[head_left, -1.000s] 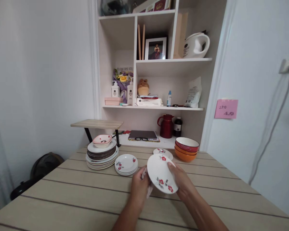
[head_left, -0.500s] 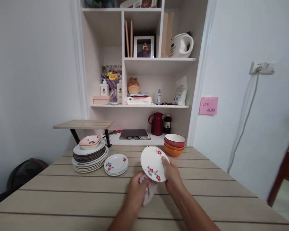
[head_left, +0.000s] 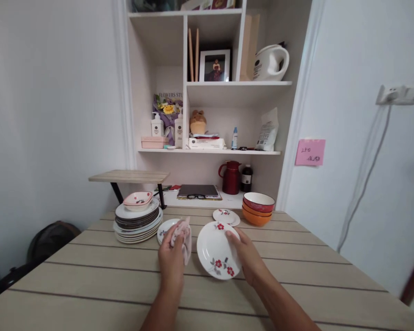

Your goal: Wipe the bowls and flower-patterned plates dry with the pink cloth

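Observation:
A white plate with red flowers (head_left: 214, 248) is tilted toward me above the table, held at its right rim by my right hand (head_left: 246, 255). My left hand (head_left: 172, 257) grips a crumpled pale pink cloth (head_left: 184, 239), apart from the plate. Behind that hand, partly covered by it and the cloth, sits a short stack of small flowered plates (head_left: 164, 228). Farther back, beyond the held plate, another small flowered plate or plates (head_left: 227, 217) lie on the table.
At the left stands a tall stack of plates (head_left: 138, 225) topped by pink-rimmed square bowls (head_left: 137, 201). Nested bowls (head_left: 257, 215) are at the back right. A small raised wooden shelf (head_left: 129, 176) stands at the back left. A red jug (head_left: 231, 177) stands behind on the cabinet.
My left hand has moved up and left with the cloth, away from the plate. The held plate has come lower and nearer, showing the flowered plate behind it. The view has shifted slightly.

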### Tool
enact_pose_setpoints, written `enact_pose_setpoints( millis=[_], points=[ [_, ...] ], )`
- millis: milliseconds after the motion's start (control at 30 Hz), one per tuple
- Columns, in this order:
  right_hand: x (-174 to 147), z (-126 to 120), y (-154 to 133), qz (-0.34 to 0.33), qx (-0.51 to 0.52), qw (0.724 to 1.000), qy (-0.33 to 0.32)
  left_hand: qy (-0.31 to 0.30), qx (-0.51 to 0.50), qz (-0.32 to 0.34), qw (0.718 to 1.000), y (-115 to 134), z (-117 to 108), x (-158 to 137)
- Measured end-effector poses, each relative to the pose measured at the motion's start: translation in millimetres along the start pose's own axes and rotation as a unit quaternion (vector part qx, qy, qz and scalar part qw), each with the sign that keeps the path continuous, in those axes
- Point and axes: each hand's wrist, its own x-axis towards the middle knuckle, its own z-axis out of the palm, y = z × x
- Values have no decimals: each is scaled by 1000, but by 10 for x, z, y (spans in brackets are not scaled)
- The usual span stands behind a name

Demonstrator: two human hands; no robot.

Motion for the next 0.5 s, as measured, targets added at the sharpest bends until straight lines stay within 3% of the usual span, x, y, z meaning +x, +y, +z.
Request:
enact_pose_setpoints(
  millis=[100, 167, 233, 300, 367, 500],
  points=[
    [5, 41, 100, 47, 33, 998, 25, -61, 155, 207, 964, -16, 20, -77],
    [2, 75, 171, 83, 85, 993, 12, -124, 233, 320, 910, -38, 47, -136],
    [-4, 110, 223, 126, 154, 980, -9, -197, 298, 393, 847, -79, 86, -199],
    [-7, 139, 247, 164, 207, 964, -22, -254, 350, 427, 794, -134, 123, -252],
    [-8, 161, 254, 185, 236, 953, -35, -281, 387, 435, 763, -195, 141, -275],
    [0, 187, 310, 215, 322, 916, -102, -278, 438, 411, 750, -335, 118, -222]
  ],
)
